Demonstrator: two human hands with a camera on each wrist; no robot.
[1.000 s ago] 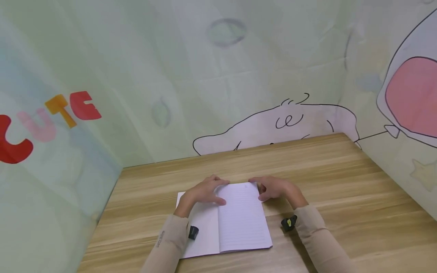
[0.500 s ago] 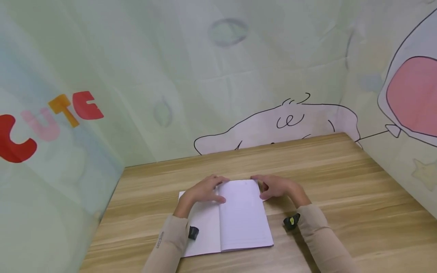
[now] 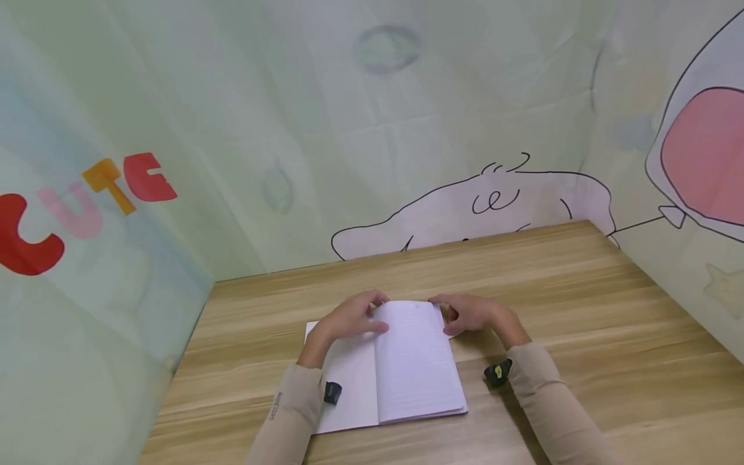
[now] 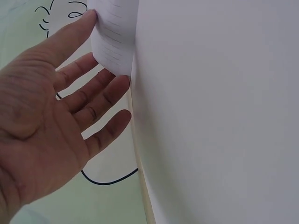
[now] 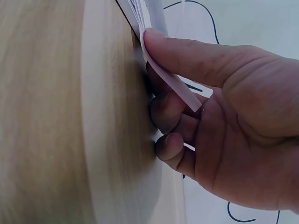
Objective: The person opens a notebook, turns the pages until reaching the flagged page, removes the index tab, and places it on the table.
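An open notebook (image 3: 415, 368) lies on the wooden table, its right page lined and its left side (image 3: 349, 394) plain white. The top of the lined pages bows upward. At that top edge near the fold is my left hand (image 3: 354, 316), thumb over the lined page; in the left wrist view the fingertips (image 4: 122, 83) reach behind the curved page. My right hand (image 3: 471, 313) pinches the upper right corner. In the right wrist view its thumb presses the page edges (image 5: 170, 81) from one side, with the other fingers curled beneath, close to the table.
The wooden table (image 3: 581, 310) meets a printed cloth backdrop (image 3: 302, 142) at the back and both sides. Beige sleeves (image 3: 558, 400) cover the forearms, and a small black device (image 3: 498, 373) sits at the right wrist.
Both hands stay at the notebook's top edge. My left thumb has shifted slightly up the page, and the lined pages bow more at the top. The head view has tilted slightly.
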